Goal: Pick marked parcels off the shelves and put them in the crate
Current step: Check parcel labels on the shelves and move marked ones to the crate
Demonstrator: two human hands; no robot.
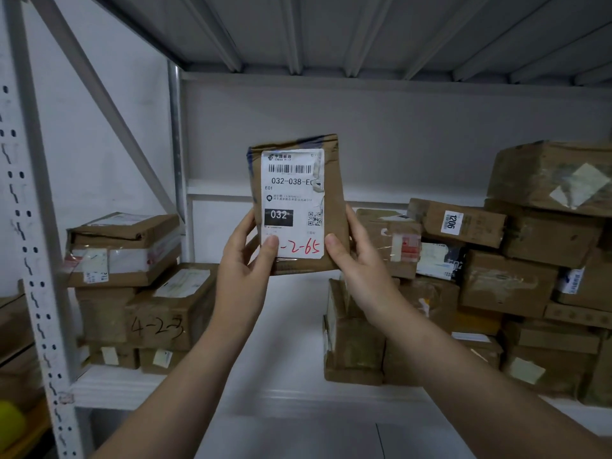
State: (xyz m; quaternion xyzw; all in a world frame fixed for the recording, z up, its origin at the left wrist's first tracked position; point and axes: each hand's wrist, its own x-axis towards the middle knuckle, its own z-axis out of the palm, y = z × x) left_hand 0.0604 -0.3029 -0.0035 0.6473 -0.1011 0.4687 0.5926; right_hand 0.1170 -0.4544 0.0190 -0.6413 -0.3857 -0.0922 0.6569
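Flat brown parcel [298,207] is held upright in mid-air, above the white shelf deck [291,329], in the gap between two box piles. It is gripped low on both sides. Left hand [245,260]: thumb pressed on the label front, fingers behind. Right hand [351,260]: thumb on the lower right corner, fingers wrapped round the edge.

The label is turned to the camera: "032-038", black "032" block, red handwritten "-2-65", first character covered by the left thumb.

Left pile [132,293] is stacked close to the left forearm, one box marked "4-2-3" [165,319]. Right pile [513,293] is taller and denser; box tagged "1206" [457,221] sits just beside the right hand.

Perforated upright [33,226] and diagonal brace [109,104] are seen at left. Ribbed upper shelf [331,34] is overhead. Blurred yellow object [10,422] at the lower left edge cannot be identified.
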